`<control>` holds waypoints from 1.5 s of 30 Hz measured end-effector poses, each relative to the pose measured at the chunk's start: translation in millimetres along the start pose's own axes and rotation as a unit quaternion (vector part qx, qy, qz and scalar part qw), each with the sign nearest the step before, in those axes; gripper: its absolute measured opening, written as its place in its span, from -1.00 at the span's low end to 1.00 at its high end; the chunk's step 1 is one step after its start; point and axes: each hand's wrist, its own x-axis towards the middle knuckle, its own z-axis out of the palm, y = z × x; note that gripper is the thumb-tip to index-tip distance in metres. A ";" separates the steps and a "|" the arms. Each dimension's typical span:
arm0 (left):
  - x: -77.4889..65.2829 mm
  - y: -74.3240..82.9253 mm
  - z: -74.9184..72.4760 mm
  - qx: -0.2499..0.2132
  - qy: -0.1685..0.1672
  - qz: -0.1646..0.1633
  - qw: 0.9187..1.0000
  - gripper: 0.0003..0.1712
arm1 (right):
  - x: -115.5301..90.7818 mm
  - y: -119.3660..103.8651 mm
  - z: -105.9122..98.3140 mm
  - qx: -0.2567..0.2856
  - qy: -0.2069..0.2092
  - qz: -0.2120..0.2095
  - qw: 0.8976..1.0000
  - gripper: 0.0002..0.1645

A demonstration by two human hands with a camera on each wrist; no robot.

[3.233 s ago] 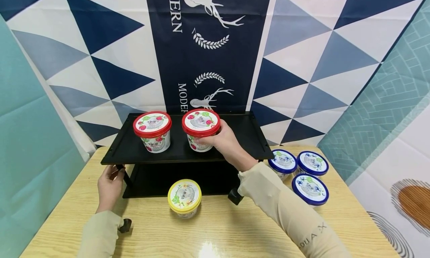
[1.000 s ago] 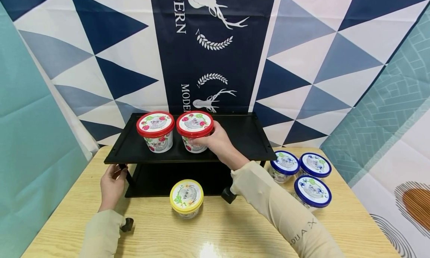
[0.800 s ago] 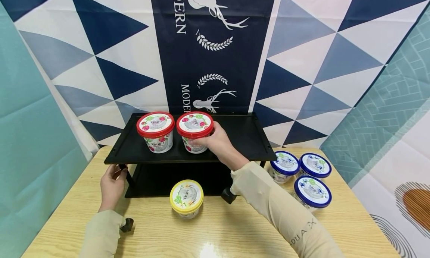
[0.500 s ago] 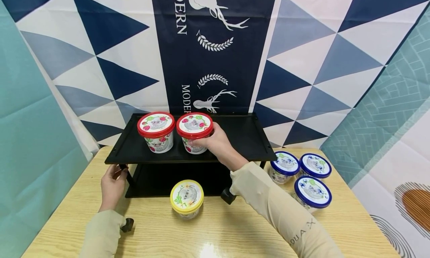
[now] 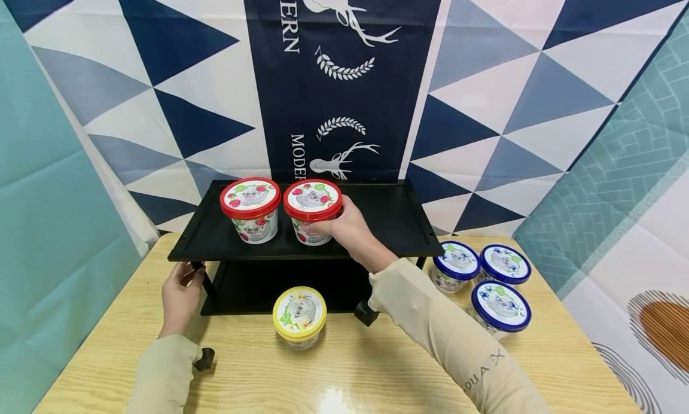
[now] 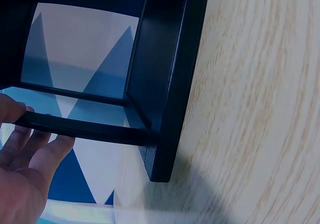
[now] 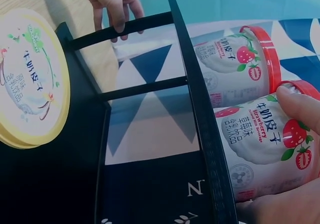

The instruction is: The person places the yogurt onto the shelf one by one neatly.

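Observation:
My right hand grips a red-lidded strawberry tub on the upper board of a black two-tier shelf. Just left of it stands a second red-lidded tub, a narrow gap apart at the lids in the head view. In the right wrist view, the thumb lies by the red rim of the held strawberry tub, and other fingers are under its near side. My left hand holds the shelf's front left post; the left wrist view shows thumb and fingers about that post.
A yellow-lidded tub stands at the lower board's front edge. Several tubs are around: three blue-lidded tubs cluster right of the shelf on the wooden table. A patterned cloth hangs close behind the shelf.
Since the oldest frame, my right hand has shifted the held tub left, nearer to the other red-lidded tub. Over the last second both hands stay put. The left hand keeps its hold throughout.

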 end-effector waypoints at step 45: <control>-0.1 -0.3 -0.6 0.007 -0.007 0.001 1.000 -0.62 | 5.3 5.9 -1.0 0.016 -0.028 -0.020 0.999 -0.04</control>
